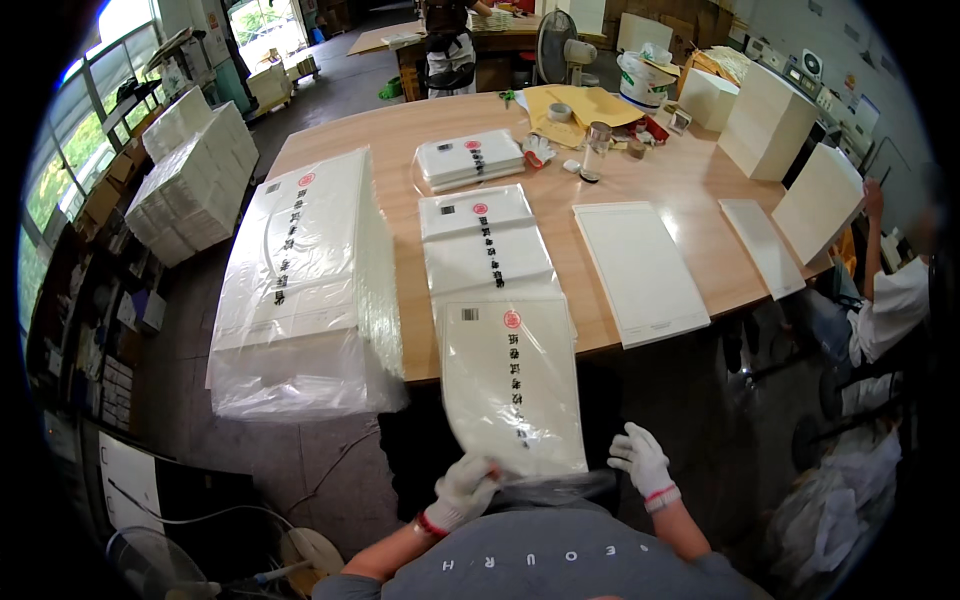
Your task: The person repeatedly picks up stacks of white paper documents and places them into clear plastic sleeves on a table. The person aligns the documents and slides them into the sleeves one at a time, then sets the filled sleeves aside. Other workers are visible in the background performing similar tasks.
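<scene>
A clear plastic bag [512,385] with dark print and a red round mark reaches over the table's near edge toward my body, a cream sheet or stack inside it. My left hand [464,492], in a white glove with a red cuff, is closed on the bag's near left corner. Right of the bag and apart from it, my right hand [642,462] is raised in a matching glove, fingers spread and holding nothing. Beneath the bag's far end lies a flat printed bag [488,245]. Farther back sits a short pile of filled bags [468,160].
A tall stack of bagged sheets [300,270] stands at left on the wooden table [385,140]. White paper stacks [640,270] lie at right. Tape, a glass jar [596,150] and a bucket [645,80] stand farther back. A person [890,310] sits at the right.
</scene>
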